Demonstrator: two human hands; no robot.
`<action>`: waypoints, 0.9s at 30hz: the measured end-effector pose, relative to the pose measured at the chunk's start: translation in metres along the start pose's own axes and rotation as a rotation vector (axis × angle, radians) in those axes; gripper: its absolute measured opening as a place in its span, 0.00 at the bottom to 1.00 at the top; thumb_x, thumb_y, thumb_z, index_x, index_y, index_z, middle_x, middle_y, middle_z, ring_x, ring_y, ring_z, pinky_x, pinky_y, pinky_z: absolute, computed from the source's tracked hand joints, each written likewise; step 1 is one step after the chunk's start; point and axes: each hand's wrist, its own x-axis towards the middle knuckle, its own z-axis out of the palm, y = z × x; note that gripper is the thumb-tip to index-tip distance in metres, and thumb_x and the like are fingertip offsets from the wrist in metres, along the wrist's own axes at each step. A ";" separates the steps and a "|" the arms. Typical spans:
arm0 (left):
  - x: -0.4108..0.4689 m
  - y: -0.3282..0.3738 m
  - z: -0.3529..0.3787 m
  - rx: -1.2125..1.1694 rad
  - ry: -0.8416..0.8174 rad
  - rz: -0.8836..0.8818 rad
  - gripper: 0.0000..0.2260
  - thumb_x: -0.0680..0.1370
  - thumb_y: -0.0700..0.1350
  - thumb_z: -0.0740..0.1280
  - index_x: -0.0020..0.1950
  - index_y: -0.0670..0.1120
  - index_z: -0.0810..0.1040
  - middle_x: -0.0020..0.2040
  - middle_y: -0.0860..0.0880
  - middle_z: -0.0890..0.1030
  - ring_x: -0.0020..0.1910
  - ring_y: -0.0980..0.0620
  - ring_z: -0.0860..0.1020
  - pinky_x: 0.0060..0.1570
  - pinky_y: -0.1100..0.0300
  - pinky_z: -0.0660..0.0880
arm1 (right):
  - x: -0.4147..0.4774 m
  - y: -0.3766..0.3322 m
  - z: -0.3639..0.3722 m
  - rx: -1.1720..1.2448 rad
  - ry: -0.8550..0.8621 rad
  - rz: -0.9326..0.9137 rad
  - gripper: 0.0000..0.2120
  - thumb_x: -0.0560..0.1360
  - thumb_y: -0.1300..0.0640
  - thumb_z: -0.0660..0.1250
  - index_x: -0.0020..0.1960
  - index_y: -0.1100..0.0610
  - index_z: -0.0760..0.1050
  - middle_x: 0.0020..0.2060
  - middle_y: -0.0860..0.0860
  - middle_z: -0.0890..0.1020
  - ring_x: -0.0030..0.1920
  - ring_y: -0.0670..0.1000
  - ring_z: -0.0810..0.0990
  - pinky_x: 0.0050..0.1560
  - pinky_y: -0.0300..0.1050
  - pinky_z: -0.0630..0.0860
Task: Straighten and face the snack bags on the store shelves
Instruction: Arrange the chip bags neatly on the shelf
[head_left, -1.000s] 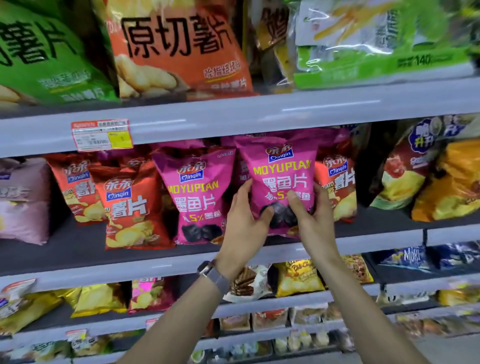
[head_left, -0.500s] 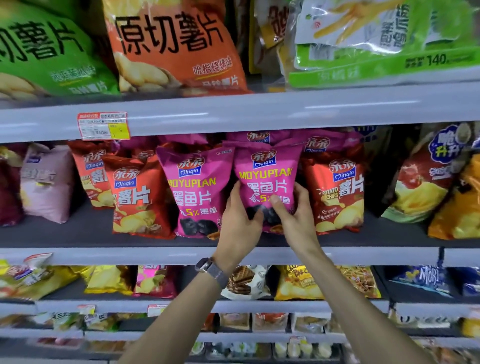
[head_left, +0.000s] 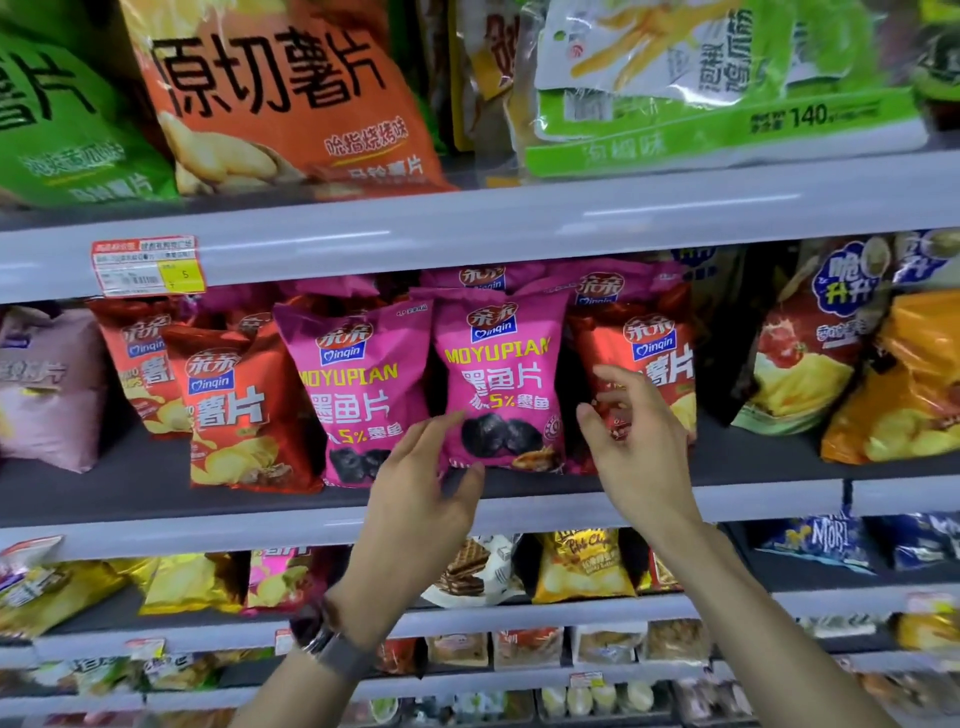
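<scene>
Two pink Moyupian snack bags stand upright side by side on the middle shelf (head_left: 156, 499): the left pink bag (head_left: 358, 384) and the right pink bag (head_left: 501, 379), both facing front. My left hand (head_left: 426, 488) hovers just below and in front of the right pink bag, fingers relaxed, holding nothing. Further right, my right hand (head_left: 634, 441) is in front of a red chip bag (head_left: 654, 364), fingers loosely spread and apart from the pink bag. Another red chip bag (head_left: 239, 405) stands left of the pink pair.
Large green (head_left: 62, 119) and orange bags (head_left: 280, 98) fill the top shelf. A pale pink bag (head_left: 47, 384) sits far left and an orange-yellow bag (head_left: 904, 379) far right on the middle shelf. A price tag (head_left: 148, 266) hangs on the shelf edge. Lower shelves hold several small snack packs.
Both hands gripped the right pink bag earlier and shifted it left beside the other pink bag. Now they have let go and drawn apart, and the bag stands on its own.
</scene>
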 end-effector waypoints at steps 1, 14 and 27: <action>-0.001 -0.003 -0.006 0.013 0.025 0.007 0.21 0.79 0.45 0.73 0.72 0.54 0.77 0.62 0.60 0.77 0.56 0.51 0.82 0.56 0.61 0.77 | 0.000 0.003 -0.007 -0.014 0.060 -0.016 0.18 0.80 0.57 0.70 0.69 0.50 0.74 0.59 0.46 0.79 0.56 0.42 0.78 0.58 0.45 0.76; 0.004 -0.055 -0.059 -0.147 0.375 -0.206 0.31 0.75 0.47 0.79 0.74 0.55 0.70 0.63 0.50 0.76 0.56 0.48 0.80 0.59 0.41 0.79 | 0.026 0.058 -0.017 0.138 0.069 0.328 0.57 0.59 0.32 0.82 0.78 0.37 0.51 0.70 0.48 0.72 0.71 0.52 0.72 0.72 0.59 0.72; 0.027 -0.086 -0.060 -0.542 0.097 -0.348 0.42 0.67 0.59 0.81 0.77 0.49 0.70 0.64 0.54 0.83 0.60 0.58 0.83 0.58 0.56 0.82 | 0.038 0.068 -0.028 0.245 -0.042 0.404 0.61 0.56 0.35 0.84 0.80 0.41 0.54 0.62 0.43 0.79 0.62 0.48 0.80 0.66 0.55 0.76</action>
